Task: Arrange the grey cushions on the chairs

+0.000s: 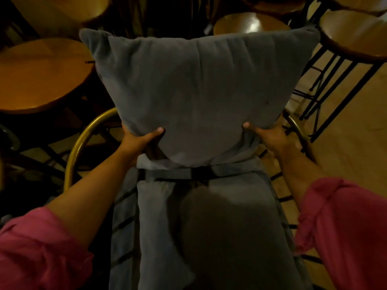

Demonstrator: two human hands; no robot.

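A large grey cushion (199,93) is held up in front of me, above a chair. My left hand (140,141) grips its lower left corner, thumb on the front face. My right hand (270,137) grips the lower right corner the same way. Below it stands a chair with a curved brass-coloured frame (83,141). A long grey pad (209,227) lies on the chair, strapped across by a dark belt (196,173). The cushion's bottom edge touches or nearly touches the pad near the belt. Both my sleeves are pink.
Round wooden tables stand around: one at the left (41,76), one behind the cushion (251,24), and one at the upper right (356,36) on thin black legs. Light wooden floor (356,122) shows at the right. The scene is dim.
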